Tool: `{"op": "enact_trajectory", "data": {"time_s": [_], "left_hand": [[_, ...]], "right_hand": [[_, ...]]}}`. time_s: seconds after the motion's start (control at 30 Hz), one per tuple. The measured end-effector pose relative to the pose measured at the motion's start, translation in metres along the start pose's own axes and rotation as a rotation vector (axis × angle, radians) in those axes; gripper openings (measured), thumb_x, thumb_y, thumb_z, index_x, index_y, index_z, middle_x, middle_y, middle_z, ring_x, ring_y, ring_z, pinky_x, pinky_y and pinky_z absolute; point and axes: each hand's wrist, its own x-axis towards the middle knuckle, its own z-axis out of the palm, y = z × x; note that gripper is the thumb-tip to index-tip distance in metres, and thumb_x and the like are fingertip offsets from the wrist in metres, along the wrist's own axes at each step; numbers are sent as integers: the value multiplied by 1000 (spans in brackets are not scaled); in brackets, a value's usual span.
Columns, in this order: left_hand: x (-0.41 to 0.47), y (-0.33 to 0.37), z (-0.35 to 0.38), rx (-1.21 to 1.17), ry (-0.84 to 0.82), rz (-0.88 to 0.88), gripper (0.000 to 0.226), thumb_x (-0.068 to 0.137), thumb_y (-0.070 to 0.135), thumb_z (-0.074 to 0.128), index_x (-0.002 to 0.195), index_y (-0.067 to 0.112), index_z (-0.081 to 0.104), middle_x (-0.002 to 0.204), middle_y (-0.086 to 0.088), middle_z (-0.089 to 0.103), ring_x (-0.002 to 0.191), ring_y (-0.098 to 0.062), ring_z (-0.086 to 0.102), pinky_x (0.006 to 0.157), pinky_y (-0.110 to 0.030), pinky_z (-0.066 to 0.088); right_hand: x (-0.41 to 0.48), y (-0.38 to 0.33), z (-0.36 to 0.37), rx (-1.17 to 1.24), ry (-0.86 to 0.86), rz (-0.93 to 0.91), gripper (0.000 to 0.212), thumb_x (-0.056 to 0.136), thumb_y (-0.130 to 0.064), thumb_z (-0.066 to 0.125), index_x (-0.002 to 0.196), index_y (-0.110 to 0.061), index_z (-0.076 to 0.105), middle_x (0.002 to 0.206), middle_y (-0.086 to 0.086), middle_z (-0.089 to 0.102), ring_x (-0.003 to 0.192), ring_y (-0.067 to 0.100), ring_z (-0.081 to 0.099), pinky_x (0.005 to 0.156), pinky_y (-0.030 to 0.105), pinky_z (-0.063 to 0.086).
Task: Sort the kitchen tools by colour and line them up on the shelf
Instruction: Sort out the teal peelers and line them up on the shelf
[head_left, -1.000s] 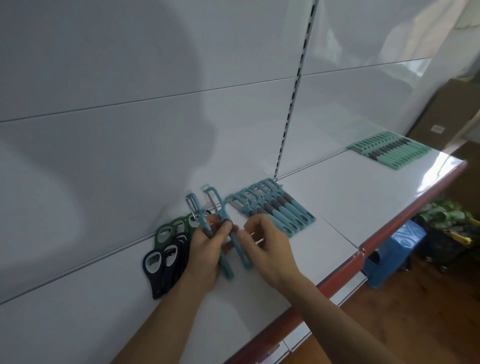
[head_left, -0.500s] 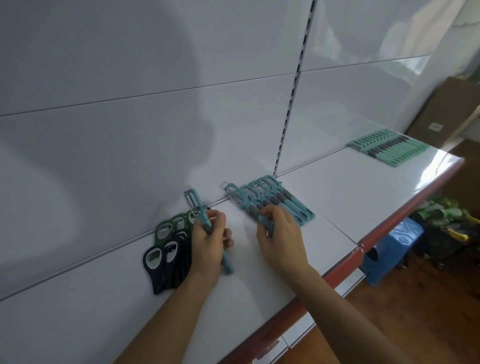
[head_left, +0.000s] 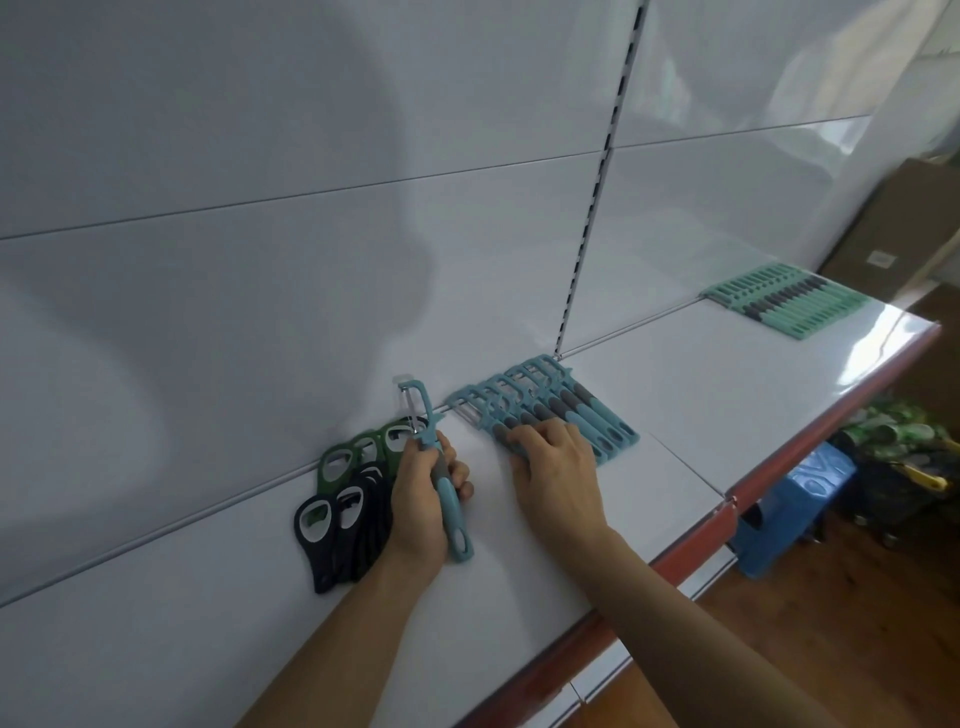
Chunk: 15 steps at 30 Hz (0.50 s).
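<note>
Blue peeler (head_left: 450, 506) gripped by left hand (head_left: 415, 501); right hand (head_left: 557, 467) presses flat on peeler row (head_left: 574, 404).

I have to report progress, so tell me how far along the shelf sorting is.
Done, it seems: the mint-green tools lie in a row at the far right of the shelf, and the blue peelers are lined up mid-shelf. In hand: the left hand grips a spare peeler; the right hand rests on the blue row. Left: the green openers and black openers lie in an overlapping heap.
</note>
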Motion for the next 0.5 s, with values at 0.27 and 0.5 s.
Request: {"op": "enact_trajectory", "data": {"time_s": [0.27,0.5], "left_hand": [[-5,2,2,74,-18,55,16,105,3,46,100,7,61,76,-1,59,68,-10,56,64,-22,51],[0,1,-2,144,-53,50,13,104,5,51,107,6,64,93,-7,72,85,-21,67,72,-32,56]], "right_hand": [[-9,-11,-18,227,12,-38,17,100,-27,58,109,-23,72,103,-6,63,95,15,57,81,31,48],[-27,-17,-39,410,-208,-128,26,86,-31,76,106,-28,59,107,-15,58,89,3,56,78,16,48]]}}
